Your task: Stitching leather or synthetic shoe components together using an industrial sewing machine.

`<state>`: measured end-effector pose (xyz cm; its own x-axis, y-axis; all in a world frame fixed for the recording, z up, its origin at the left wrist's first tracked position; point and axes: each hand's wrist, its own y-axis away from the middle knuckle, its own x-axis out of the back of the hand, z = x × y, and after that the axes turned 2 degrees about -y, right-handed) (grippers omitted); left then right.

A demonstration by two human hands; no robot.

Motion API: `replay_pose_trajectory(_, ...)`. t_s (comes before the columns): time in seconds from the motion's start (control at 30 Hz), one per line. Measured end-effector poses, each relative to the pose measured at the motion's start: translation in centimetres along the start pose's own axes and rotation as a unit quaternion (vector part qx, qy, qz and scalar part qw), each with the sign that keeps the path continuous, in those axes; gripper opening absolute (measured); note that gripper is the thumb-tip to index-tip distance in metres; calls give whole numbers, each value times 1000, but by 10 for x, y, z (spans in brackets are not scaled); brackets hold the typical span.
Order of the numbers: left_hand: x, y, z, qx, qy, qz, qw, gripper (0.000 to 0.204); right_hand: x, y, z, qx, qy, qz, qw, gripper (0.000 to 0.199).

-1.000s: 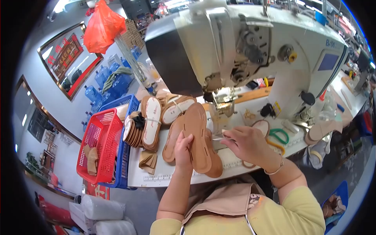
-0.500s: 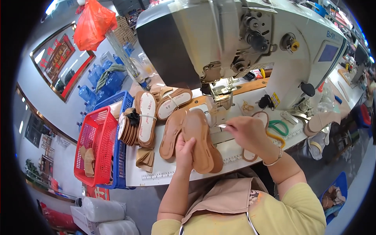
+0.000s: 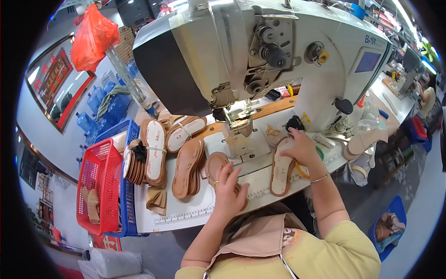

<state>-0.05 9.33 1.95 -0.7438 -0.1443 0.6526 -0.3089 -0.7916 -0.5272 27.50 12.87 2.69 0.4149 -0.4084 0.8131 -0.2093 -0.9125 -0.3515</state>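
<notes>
My left hand [image 3: 226, 191], fingers spread, lies over a brown leather sole [image 3: 217, 163] in front of the sewing machine; the hand hides much of the sole. My right hand [image 3: 303, 149] has its thumb stretched over a pale-faced sole with a brown rim [image 3: 279, 173], and its fingertips reach up beside a small black object [image 3: 295, 123]. Whether the fingertips touch that object is unclear. Left of my left hand lies a stack of brown soles [image 3: 186, 168]. The sewing machine's needle area [image 3: 239, 122] is just beyond both hands.
Bundled soles [image 3: 153, 149] stand at the left of the table, beside a red basket [image 3: 99, 186] and a blue basket [image 3: 127, 204]. A green ring [image 3: 319, 152] lies by my right wrist. Pale shoe pieces [image 3: 364, 142] sit at the right edge, with a blue bin [image 3: 389, 228] below.
My left hand has let go of the slotted sole, which now lies on the stack at left. My right hand has moved right from the needle area; the shiny tool in it no longer shows.
</notes>
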Motion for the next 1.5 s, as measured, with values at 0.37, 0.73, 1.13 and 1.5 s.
replay_pose_trajectory(0.37,20,-12,58,333,742,-166,557,37,112,42,-88,511,-359,-83,776,11)
replay_pose_trajectory(0.73,53,-1,57,255,615,169,727,33,55,-7,-94,163,-410,-28,897,45)
replay_pose_trajectory(1.13,46,-132,-18,221,613,-8,759,22,35,-4,-64,140,-370,19,918,33)
replay_pose_trajectory(1.5,48,-132,-40,245,625,-70,738,21,6,-13,-78,89,-429,-38,898,22)
